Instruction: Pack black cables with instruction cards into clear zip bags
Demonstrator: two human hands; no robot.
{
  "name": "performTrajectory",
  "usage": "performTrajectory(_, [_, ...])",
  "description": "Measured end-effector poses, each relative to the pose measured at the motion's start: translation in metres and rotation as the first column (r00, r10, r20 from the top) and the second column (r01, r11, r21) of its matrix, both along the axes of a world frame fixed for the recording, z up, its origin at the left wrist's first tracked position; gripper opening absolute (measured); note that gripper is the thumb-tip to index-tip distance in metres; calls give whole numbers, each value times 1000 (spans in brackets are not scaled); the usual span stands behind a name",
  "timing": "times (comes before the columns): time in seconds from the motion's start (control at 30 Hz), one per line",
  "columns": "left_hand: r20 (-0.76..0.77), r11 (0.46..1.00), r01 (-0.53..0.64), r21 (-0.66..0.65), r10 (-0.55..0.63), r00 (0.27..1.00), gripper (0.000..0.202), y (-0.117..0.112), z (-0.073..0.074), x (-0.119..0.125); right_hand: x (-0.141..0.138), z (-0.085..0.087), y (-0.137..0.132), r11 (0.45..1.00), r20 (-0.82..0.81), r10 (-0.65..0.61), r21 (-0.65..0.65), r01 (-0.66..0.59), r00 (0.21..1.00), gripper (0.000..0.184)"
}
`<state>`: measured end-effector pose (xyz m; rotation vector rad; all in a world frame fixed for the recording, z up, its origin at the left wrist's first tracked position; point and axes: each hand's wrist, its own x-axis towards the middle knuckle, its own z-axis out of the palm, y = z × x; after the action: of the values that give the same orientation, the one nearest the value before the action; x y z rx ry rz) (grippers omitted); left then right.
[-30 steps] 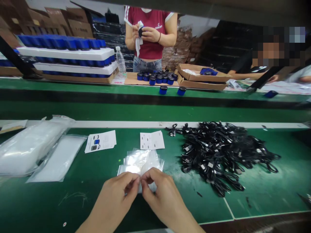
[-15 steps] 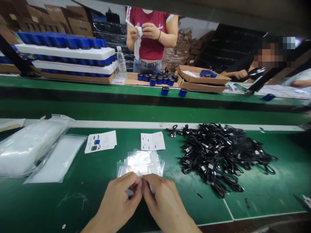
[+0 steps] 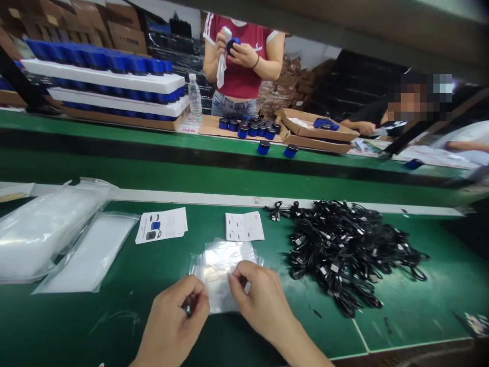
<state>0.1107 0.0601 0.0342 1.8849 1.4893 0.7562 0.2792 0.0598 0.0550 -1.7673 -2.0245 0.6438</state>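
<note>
My left hand (image 3: pixel 175 318) is curled in a pinch just left of a small stack of clear plastic bags (image 3: pixel 219 267) on the green table; a small dark thing shows between its fingertips. My right hand (image 3: pixel 257 298) pinches the near edge of the top clear bag. Both hands lie close together at the table's near edge. Beyond the bags lie two stacks of printed white leaflets, one with pictures (image 3: pixel 161 225) and one with dots (image 3: pixel 244 226).
A big heap of black cables (image 3: pixel 344 252) lies to the right. Larger clear bags (image 3: pixel 46 234) lie at the left. Across the green conveyor (image 3: pixel 191 153) a person in a red shirt (image 3: pixel 240 56) wipes a blue round item, with several more (image 3: pixel 248 127) on cardboard and in white trays (image 3: pixel 103 81).
My hands have drawn slightly apart; the left has pulled back from the bag while the right keeps hold of its edge. The view has shifted slightly.
</note>
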Motion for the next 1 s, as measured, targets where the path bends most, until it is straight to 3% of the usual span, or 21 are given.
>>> performTrajectory(0.07, [47,997,3,-83,1,999,21,1,-4,-6,7,6,11,995,-66,85,-51,-89,994,16])
performTrajectory(0.13, [102,987,18,-158,-2,995,23,1,-9,-10,14,10,28,993,-108,94,-55,-101,990,16])
performTrajectory(0.23, [175,967,23,-255,23,984,25,3,-15,-13,24,8,62,998,-22,-46,-33,45,999,31])
performTrajectory(0.43, [261,923,85,-374,17,965,23,4,-22,-12,29,-6,112,980,73,-110,-158,120,991,51])
performTrajectory(0.6, [288,937,22,-348,85,954,24,3,-23,-11,23,-5,121,966,143,-144,-194,170,979,55])
performTrajectory(0.7, [279,931,46,-363,62,958,22,4,-22,-12,25,-6,123,964,136,-137,-209,164,981,51])
performTrajectory(1.0, [256,920,101,-379,0,967,27,4,-20,-16,42,-8,123,969,-43,-66,-240,54,997,38])
